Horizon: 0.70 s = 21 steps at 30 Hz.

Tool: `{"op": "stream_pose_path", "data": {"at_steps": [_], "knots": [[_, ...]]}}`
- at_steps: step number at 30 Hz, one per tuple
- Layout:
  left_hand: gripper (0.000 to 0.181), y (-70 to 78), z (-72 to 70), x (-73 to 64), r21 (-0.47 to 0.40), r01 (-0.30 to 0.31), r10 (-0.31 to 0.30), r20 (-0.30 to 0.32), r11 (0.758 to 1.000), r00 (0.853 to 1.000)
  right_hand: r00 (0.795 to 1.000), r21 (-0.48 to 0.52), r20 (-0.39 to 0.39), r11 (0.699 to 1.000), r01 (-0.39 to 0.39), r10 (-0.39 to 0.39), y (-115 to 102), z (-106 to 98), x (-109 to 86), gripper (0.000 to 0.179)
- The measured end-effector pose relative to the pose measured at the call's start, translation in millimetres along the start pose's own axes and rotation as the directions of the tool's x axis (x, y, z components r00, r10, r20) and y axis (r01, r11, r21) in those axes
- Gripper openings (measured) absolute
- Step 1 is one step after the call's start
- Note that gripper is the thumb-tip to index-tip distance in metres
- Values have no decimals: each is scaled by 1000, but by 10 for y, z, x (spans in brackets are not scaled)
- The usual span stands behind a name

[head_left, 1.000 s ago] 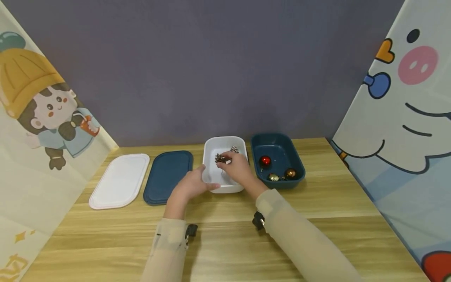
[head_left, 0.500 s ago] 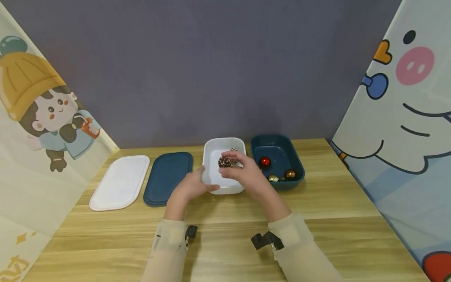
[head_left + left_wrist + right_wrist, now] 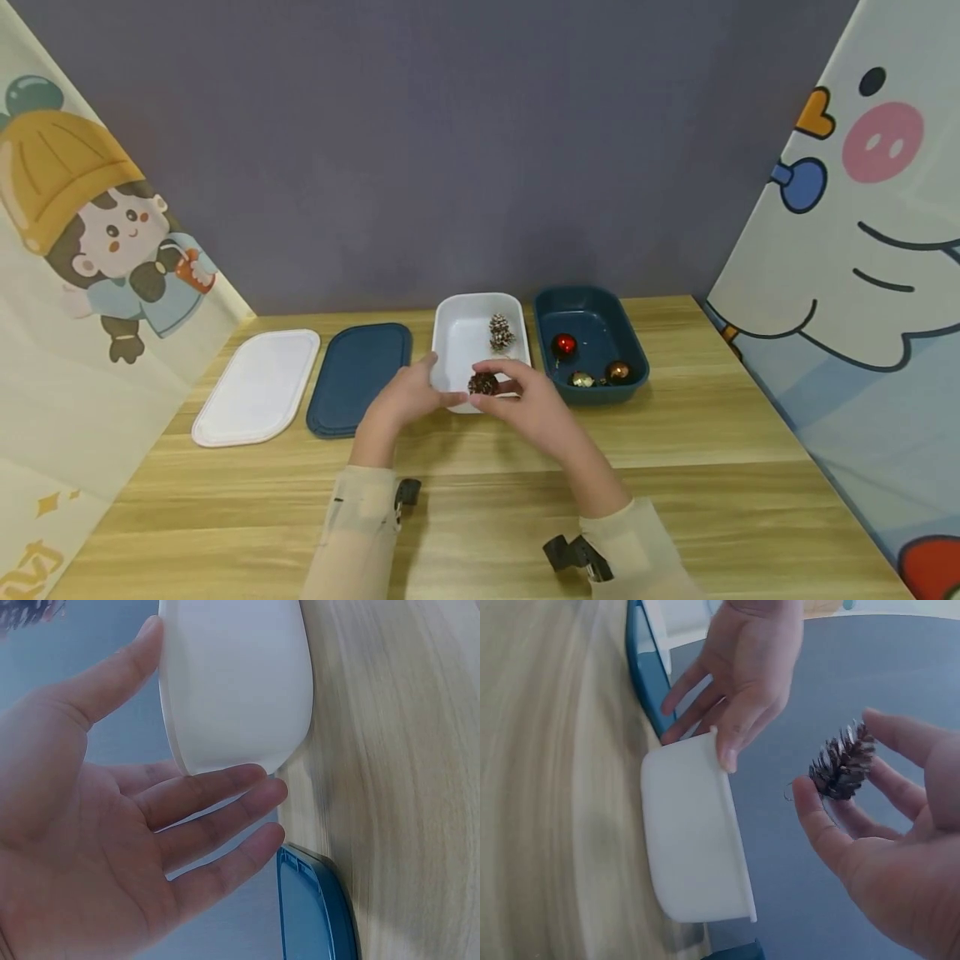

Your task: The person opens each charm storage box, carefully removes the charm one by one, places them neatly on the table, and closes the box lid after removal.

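A brown pine cone with pale-tipped scales (image 3: 483,383) is pinched between the thumb and fingers of my right hand (image 3: 531,404), over the front of a white box (image 3: 447,333). In the right wrist view the pine cone (image 3: 844,763) shows a thin wire loop near the thumb tip. My left hand (image 3: 405,398) rests on the box's front left corner, thumb on the rim and fairly straight fingers along the outside, as the left wrist view shows. Inside the box, near its right wall, lies another frosted pine cone (image 3: 501,332).
Right of the white box stands a dark blue box (image 3: 633,333) holding a red ball ornament (image 3: 564,344), a gold one (image 3: 582,378) and a copper one (image 3: 618,371). Left lie a dark blue lid (image 3: 358,379) and a white lid (image 3: 257,387). A grey wall (image 3: 480,150) rises behind.
My right hand has lifted the pine cone from inside the white box and drawn it back toward the front rim, uncovering the other cone. My left hand has stayed in place.
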<state>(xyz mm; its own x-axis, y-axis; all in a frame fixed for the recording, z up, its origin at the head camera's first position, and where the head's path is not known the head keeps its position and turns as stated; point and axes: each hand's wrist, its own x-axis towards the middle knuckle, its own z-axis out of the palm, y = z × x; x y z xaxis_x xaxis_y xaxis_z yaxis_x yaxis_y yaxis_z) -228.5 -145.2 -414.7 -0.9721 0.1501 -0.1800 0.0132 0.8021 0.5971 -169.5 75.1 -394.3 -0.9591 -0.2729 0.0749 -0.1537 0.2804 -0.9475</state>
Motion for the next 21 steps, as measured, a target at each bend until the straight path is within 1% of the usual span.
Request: {"op": "stream_pose_path", "data": {"at_steps": [3,9,12,17,21], "knots": [[101,7,0,4,18,-1,2,-2,1000,1000,999,-24,35,999,24,-23,45,34,-20,47],[101,11,-1,2,36,-3,4,-5,999,1000,994,-128,91,989,71,-59,103,83,-55,51],[103,14,-6,-4,24,-4,5,-4,1000,1000,994,-166,101,984,67,-51,118,97,-70,52],[106,21,-15,-4,20,-9,9,-6,1000,1000,992,-222,112,972,77,-54,151,108,-88,47],[107,15,-14,6,23,1,-1,-5,1000,1000,986,-239,152,966,98,-62,177,115,-102,45]]}}
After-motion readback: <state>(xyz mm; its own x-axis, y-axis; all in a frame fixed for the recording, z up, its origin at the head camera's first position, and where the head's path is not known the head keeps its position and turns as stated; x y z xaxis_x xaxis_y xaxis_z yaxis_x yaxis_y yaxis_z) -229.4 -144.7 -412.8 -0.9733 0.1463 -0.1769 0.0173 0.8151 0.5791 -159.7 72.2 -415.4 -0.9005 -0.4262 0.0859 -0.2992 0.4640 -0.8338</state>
